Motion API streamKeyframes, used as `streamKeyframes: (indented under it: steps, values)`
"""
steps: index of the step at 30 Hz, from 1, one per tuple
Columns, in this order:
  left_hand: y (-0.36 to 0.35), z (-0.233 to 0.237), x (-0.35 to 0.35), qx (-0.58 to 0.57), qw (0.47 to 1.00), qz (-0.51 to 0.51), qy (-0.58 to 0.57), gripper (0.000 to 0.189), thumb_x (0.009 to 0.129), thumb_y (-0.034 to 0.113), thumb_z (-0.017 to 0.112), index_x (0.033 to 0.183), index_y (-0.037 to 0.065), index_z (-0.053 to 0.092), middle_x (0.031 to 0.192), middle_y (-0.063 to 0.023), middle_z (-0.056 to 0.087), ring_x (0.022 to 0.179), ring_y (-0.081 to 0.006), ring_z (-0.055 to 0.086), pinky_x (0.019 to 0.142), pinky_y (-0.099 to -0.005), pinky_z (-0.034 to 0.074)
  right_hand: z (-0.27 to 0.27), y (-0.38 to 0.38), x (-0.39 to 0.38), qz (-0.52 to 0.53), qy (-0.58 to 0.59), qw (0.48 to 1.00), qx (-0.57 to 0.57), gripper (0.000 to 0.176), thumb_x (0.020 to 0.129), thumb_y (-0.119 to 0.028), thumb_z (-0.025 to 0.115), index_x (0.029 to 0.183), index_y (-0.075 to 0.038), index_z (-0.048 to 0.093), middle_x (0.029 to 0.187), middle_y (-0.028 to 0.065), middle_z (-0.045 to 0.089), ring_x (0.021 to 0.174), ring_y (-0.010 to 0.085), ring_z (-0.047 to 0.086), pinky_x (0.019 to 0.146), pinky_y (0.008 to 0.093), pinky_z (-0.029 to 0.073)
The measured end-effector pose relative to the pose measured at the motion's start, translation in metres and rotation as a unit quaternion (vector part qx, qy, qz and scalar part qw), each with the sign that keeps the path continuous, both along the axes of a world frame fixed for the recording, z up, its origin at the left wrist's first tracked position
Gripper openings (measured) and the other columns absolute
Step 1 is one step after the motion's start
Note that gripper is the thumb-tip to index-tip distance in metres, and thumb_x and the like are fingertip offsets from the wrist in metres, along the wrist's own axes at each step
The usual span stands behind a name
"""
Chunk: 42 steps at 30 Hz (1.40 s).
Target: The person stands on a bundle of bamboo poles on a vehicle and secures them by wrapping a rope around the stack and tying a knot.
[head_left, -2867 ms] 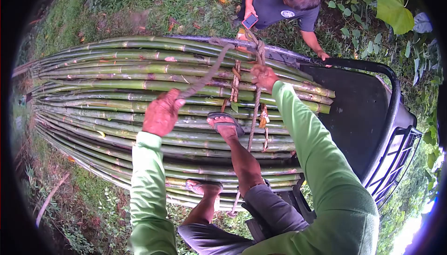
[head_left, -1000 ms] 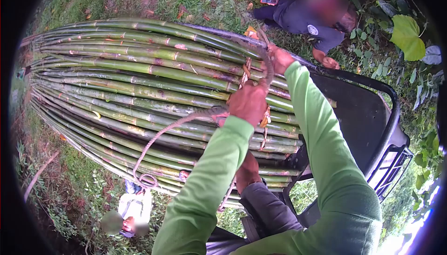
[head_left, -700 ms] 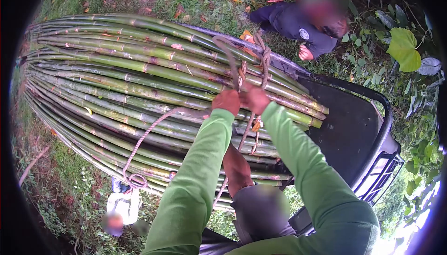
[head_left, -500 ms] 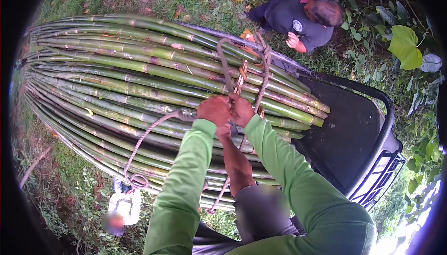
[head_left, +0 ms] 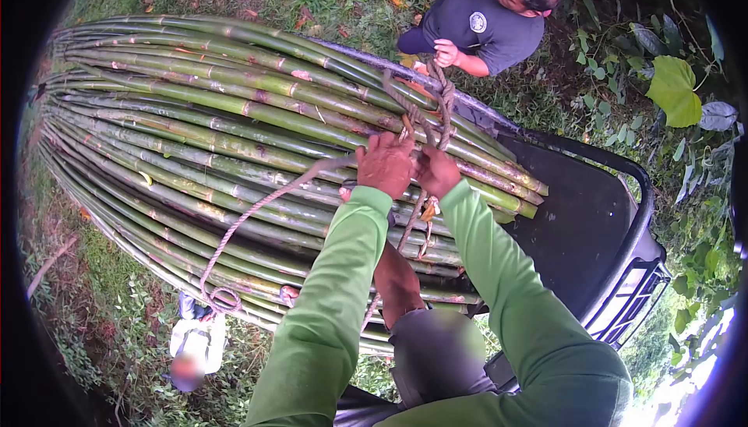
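A long load of green bamboo poles point(head_left: 234, 142) lies beneath my hands, its cut ends toward the right. My left hand point(head_left: 386, 164) is closed on a twisted rope point(head_left: 248, 215), whose loose length loops away left and down over the poles. Close beside it, my right hand point(head_left: 438, 172) is closed around the rope where it runs up to the twisted strands point(head_left: 444, 104) at the load's upper edge. The exact grip is partly hidden by my fingers. An orange-brown strip point(head_left: 427, 213) hangs just below my right hand.
A dark vehicle roof point(head_left: 573, 193) with a black rail point(head_left: 643, 185) lies right of the pole ends. Another person's forearm point(head_left: 397, 279) reaches up between my arms. A person in a dark shirt point(head_left: 491, 26) stands beyond the load; another point(head_left: 199, 345) is at lower left.
Both my hands have moved right and slightly up along the rope. The upper rope loop has shifted right and flattened. The dark-shirted person's head has turned and their hand has risen near the rope.
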<state>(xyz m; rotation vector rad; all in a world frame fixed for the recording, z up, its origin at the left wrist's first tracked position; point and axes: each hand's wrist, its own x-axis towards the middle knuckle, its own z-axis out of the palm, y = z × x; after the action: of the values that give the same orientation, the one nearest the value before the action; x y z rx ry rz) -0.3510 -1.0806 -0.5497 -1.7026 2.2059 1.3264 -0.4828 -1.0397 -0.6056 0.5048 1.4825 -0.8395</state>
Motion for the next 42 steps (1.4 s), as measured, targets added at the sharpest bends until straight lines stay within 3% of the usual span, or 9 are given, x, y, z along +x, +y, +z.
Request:
streamKeyframes:
  steps: [3, 11, 25, 30, 34, 38, 39, 41, 42]
  values:
    - [0.008, 0.006, 0.011, -0.071, 0.992, 0.087, 0.06, 0.043, 0.07, 0.026, 0.058, 0.11, 0.012, 0.047, 0.109, -0.0085, 0.045, 0.1, -0.0279, 0.04, 0.081, -0.0448, 0.032, -0.06, 0.012, -0.013, 0.06, -0.014, 0.998, 0.002, 0.013, 0.083, -0.015, 0.04, 0.084, -0.004, 0.048, 0.066, 0.0071, 0.052, 0.05, 0.0183, 0.05, 0.046, 0.0315, 0.043]
    - [0.096, 0.013, 0.142, 0.0, 0.998, 0.07, -0.003, 0.037, 0.069, 0.022, 0.061, 0.101, 0.005, 0.053, 0.1, -0.0142, 0.052, 0.094, -0.0323, 0.045, 0.082, -0.0394, 0.035, -0.043, 0.017, -0.008, 0.065, -0.017, 0.993, 0.098, 0.006, 0.081, -0.015, 0.046, 0.083, -0.01, 0.043, 0.071, 0.0043, 0.04, 0.055, 0.017, 0.041, 0.064, 0.041, 0.044]
    - [0.195, 0.027, 0.213, 0.215, 0.957, 0.192, 0.022, 0.039, 0.074, 0.024, 0.059, 0.104, 0.0, 0.051, 0.094, -0.0165, 0.057, 0.076, -0.0235, 0.058, 0.068, -0.0309, 0.047, -0.026, -0.022, -0.009, 0.026, 0.034, 0.999, -0.033, 0.008, 0.081, -0.016, 0.047, 0.076, -0.011, 0.05, 0.058, 0.0006, 0.043, 0.045, 0.0125, 0.04, 0.047, 0.0297, 0.039]
    - [0.206, 0.039, 0.197, 0.301, 0.927, 0.215, 0.057, 0.041, 0.074, 0.026, 0.059, 0.105, 0.0, 0.051, 0.096, -0.0161, 0.057, 0.08, -0.0236, 0.058, 0.072, -0.0306, 0.046, -0.066, -0.032, -0.02, 0.154, -0.036, 0.986, -0.042, 0.013, 0.083, -0.021, 0.044, 0.088, -0.011, 0.05, 0.077, 0.0015, 0.054, 0.061, 0.0121, 0.047, 0.057, 0.0268, 0.041]
    - [0.225, 0.045, 0.206, 0.346, 0.912, 0.204, 0.086, 0.047, 0.075, 0.028, 0.058, 0.111, 0.001, 0.047, 0.1, -0.0176, 0.056, 0.082, -0.0247, 0.057, 0.074, -0.0308, 0.046, -0.004, -0.014, 0.007, 0.287, 0.096, 0.953, -0.018, 0.029, 0.079, -0.027, 0.049, 0.101, -0.008, 0.046, 0.093, 0.0063, 0.051, 0.073, 0.0139, 0.049, 0.058, 0.0286, 0.045]
    - [0.229, 0.065, 0.215, 0.38, 0.905, 0.178, 0.072, 0.045, 0.077, 0.025, 0.056, 0.113, 0.001, 0.044, 0.102, -0.0187, 0.055, 0.089, -0.0258, 0.056, 0.077, -0.0313, 0.045, 0.003, 0.057, 0.002, 0.313, 0.091, 0.945, -0.003, 0.023, 0.079, -0.024, 0.05, 0.092, -0.005, 0.048, 0.077, 0.0069, 0.052, 0.065, 0.0126, 0.051, 0.046, 0.0226, 0.043]
    - [0.229, 0.07, 0.217, 0.385, 0.904, 0.174, 0.067, 0.043, 0.078, 0.023, 0.055, 0.113, 0.001, 0.044, 0.101, -0.0192, 0.055, 0.09, -0.0256, 0.056, 0.077, -0.0315, 0.045, -0.033, 0.104, -0.025, 0.483, 0.135, 0.854, -0.14, 0.021, 0.079, -0.023, 0.05, 0.09, -0.005, 0.049, 0.075, 0.0066, 0.052, 0.059, 0.012, 0.05, 0.044, 0.0223, 0.041]
    - [0.233, 0.077, 0.223, 0.369, 0.912, 0.162, 0.075, 0.045, 0.078, 0.027, 0.054, 0.113, 0.001, 0.044, 0.101, -0.0192, 0.055, 0.09, -0.026, 0.056, 0.077, -0.0311, 0.045, -0.024, 0.132, -0.031, 0.579, 0.107, 0.8, -0.116, 0.018, 0.079, -0.022, 0.05, 0.085, -0.005, 0.05, 0.068, 0.005, 0.051, 0.048, 0.0114, 0.046, 0.039, 0.0222, 0.037]
    - [0.238, 0.079, 0.226, 0.364, 0.914, 0.158, 0.08, 0.047, 0.077, 0.029, 0.054, 0.114, 0.001, 0.044, 0.101, -0.0196, 0.055, 0.088, -0.0264, 0.057, 0.076, -0.0311, 0.045, 0.017, 0.124, -0.016, 0.513, 0.034, 0.857, 0.043, 0.018, 0.079, -0.023, 0.051, 0.084, -0.005, 0.05, 0.065, 0.0037, 0.051, 0.044, 0.0113, 0.044, 0.038, 0.0223, 0.035]
